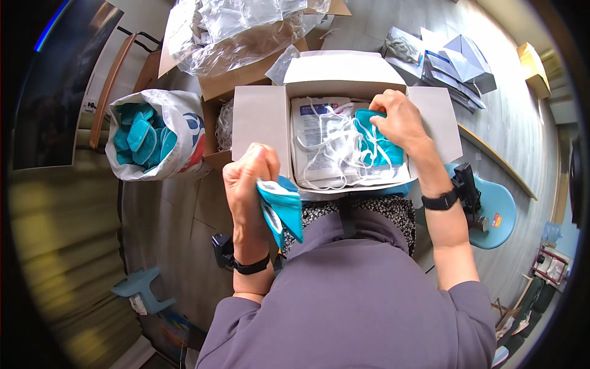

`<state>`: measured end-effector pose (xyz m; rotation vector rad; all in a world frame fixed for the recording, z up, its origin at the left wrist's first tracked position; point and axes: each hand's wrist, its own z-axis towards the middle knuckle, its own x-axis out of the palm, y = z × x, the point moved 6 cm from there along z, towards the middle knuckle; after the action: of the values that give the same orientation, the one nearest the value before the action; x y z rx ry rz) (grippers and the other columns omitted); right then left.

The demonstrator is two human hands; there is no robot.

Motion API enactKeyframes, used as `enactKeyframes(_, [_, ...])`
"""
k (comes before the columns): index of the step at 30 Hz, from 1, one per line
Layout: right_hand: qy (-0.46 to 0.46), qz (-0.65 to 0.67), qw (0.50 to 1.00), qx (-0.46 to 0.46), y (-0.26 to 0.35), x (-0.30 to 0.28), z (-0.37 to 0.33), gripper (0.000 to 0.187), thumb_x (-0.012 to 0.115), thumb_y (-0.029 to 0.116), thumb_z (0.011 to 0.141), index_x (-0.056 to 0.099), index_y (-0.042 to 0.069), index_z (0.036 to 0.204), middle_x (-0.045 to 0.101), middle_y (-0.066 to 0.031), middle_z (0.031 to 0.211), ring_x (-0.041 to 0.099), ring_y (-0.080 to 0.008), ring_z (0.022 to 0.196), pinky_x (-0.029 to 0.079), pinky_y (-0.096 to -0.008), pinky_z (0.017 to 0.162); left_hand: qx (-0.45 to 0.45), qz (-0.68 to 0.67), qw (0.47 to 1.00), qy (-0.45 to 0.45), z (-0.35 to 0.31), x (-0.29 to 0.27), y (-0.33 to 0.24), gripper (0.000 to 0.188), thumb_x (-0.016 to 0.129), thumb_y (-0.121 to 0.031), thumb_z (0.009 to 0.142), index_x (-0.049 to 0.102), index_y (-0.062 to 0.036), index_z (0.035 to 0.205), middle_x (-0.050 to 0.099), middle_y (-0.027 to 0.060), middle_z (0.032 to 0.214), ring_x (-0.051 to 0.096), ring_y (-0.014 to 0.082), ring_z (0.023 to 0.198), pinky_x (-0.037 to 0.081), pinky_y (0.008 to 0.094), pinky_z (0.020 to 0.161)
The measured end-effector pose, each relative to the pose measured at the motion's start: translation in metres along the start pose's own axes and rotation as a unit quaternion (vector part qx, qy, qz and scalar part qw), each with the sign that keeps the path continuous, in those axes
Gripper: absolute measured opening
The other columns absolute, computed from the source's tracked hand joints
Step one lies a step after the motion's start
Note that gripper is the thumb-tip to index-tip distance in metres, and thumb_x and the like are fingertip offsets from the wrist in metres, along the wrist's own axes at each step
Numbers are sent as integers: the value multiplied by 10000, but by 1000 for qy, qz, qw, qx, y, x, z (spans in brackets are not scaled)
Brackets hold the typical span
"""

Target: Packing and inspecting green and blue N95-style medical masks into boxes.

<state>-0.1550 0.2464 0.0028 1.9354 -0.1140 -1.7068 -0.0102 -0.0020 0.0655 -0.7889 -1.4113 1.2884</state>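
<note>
An open white cardboard box (256, 126) stands in front of me with its flaps folded out. Inside lie printed white packets (313, 163) and a tangle of white cords (335, 138). My right hand (396, 120) reaches in from the right, thumb and fingers pinching the upper edge of a flat teal fabric piece (382, 150) that cords partly cover. Left of the box, my left hand (251, 169) is closed in a fist. Folded teal fabric with a white lining (283, 209) hangs from it; how many pieces it holds I cannot tell.
A white bag (184, 117) full of teal fabric pieces (142, 138) stands at the left. Behind it, a carton holds clear plastic wrapping (236, 27). Flattened boxes (455, 67) lie at the far right. Blue plastic stools (495, 212) stand on either side of me.
</note>
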Motion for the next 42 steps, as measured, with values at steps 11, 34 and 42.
enactKeyframes(11, [-59, 225, 926, -296, 89, -94, -36, 166, 595, -37, 698, 665, 35, 830, 670, -58, 858, 617, -209, 838, 455, -338, 862, 61, 341, 925, 157, 9, 59, 9, 420, 833, -148, 780, 662, -49, 1150, 574, 41, 799, 416, 111, 561, 398, 275, 522])
enactKeyframes(34, [-210, 228, 918, -248, 62, -45, -48, 175, 637, -108, 746, 545, 28, 809, 571, -132, 756, 603, -317, 739, 499, -392, 653, 174, 446, 872, 100, -16, 68, 18, 176, 598, -101, 980, 646, 15, 857, 600, 101, 619, 608, 206, 532, 438, 321, 497])
enactKeyframes(42, [-152, 354, 908, -164, 47, -46, -43, 145, 644, -54, 888, 678, 8, 1014, 682, -63, 888, 631, -118, 732, 529, -257, 665, 152, 333, 931, 6, -19, 37, -5, 117, 591, -56, 974, 664, 32, 948, 658, 87, 680, 625, 144, 549, 465, 267, 514])
